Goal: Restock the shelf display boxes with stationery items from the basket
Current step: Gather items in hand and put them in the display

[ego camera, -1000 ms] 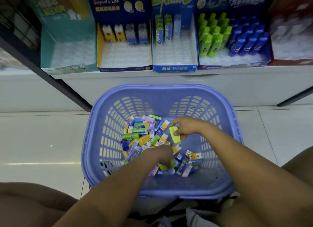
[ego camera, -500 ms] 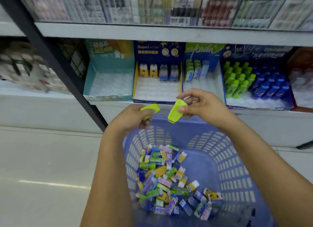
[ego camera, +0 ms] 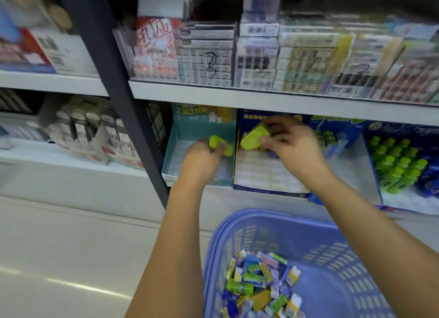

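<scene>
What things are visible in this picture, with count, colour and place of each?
basket: one, blue, floor, lower right
stationery items: many, mixed colours, inside the basket
teal box: one, teal, lower shelf beside the black post
dark blue box: one, dark blue, right of the teal box
bottles: many, green, lower shelf, far right
packs: many, mostly white and grey, upper shelf
left green case: one, yellow-green, over the teal box
right green case: one, yellow-green, over the dark blue box
left hand: one, grips the left green case
right hand: one, grips the right green case
</scene>
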Action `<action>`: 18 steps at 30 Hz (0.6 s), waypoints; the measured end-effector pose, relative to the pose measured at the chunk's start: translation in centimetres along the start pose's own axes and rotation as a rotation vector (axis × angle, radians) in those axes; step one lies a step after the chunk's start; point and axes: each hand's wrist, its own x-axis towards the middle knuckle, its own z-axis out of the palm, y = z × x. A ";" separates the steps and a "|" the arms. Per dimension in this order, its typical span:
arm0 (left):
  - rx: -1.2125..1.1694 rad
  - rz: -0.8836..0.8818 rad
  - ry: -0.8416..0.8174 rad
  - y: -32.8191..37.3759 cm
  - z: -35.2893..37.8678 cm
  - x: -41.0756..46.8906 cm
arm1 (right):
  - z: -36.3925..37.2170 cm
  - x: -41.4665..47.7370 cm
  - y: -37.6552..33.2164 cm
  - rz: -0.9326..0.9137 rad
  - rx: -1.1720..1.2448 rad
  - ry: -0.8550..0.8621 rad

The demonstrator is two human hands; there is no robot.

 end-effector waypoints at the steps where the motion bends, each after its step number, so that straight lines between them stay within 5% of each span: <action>1: 0.001 -0.025 -0.012 -0.2 0.0 0.3 | 0.5 0.6 -0.1 -0.007 -0.027 0.005; 7: 0.040 -0.086 -0.121 -0.3 -0.6 0.8 | 3.8 4.0 -0.7 0.069 -0.171 0.062; 14: -0.235 -0.011 0.265 -1.8 -4.1 -3.3 | 10.2 6.5 -2.5 -0.090 -0.265 -0.025; 18: -0.107 -0.070 0.244 -3.5 -5.2 -4.3 | 13.7 7.1 -2.2 -0.245 -0.331 -0.217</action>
